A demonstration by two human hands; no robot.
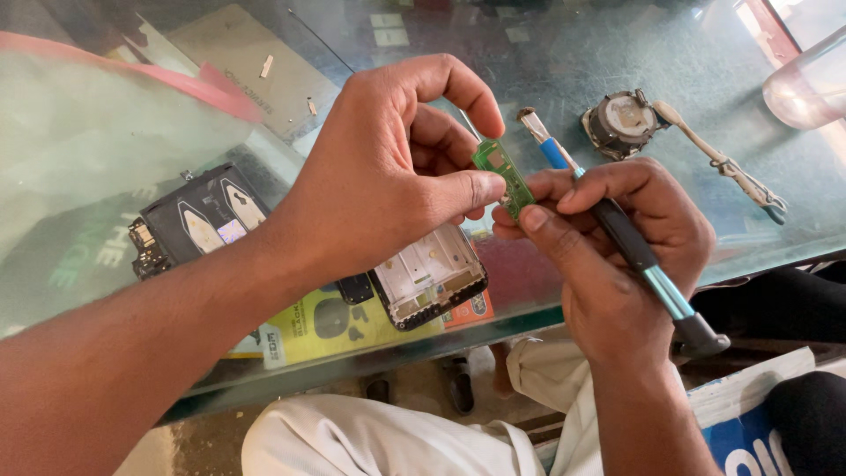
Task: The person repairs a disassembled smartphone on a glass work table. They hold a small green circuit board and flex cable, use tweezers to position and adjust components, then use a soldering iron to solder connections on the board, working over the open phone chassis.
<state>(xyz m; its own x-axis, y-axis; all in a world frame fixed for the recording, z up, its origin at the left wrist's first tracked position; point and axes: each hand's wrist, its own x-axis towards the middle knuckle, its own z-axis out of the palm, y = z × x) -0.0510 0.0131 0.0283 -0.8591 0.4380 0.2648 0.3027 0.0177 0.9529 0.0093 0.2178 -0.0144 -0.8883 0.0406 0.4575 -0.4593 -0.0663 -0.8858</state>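
Note:
A small green circuit board (502,176) is pinched between the thumbs and fingers of both hands above a glass counter (546,62). My left hand (388,167) grips its upper part from the left. My right hand (617,247) holds its lower end and also clasps a screwdriver (630,242) with a blue, teal and black handle, its tip pointing up and away. A dismantled phone frame (427,278) lies on the glass just below my left hand.
A black phone body with exposed parts (194,220) lies at the left. A round grey motor-like part (619,122) and a thin flex strip (727,166) lie at the back right. Small screws (266,66) sit farther back. The counter's front edge runs beneath my wrists.

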